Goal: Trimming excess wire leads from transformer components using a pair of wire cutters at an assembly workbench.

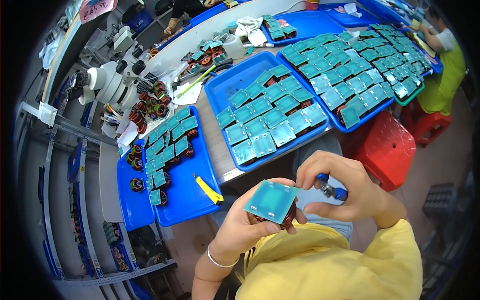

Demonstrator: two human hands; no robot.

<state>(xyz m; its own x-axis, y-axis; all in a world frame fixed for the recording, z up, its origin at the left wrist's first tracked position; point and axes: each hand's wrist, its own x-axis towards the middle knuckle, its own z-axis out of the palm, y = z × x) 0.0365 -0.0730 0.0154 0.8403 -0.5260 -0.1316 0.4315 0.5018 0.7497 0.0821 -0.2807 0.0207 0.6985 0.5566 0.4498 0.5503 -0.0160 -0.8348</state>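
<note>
Workbench [216,151] with blue trays [240,75]; green circuit board [272,200] before yellow shirt [325,262], left hand [242,225] pinching it and red coil [289,218] beneath, seemingly to present its face; right hand [356,187] curled around blue-handled pliers [327,189], apparently freeing fingertips near board's corner

We've got handwriting in dark strokes on the pink paper [98,9] at the upper left, plus pale marks near the corners of the held green board [272,200], too small for us to read.
</note>
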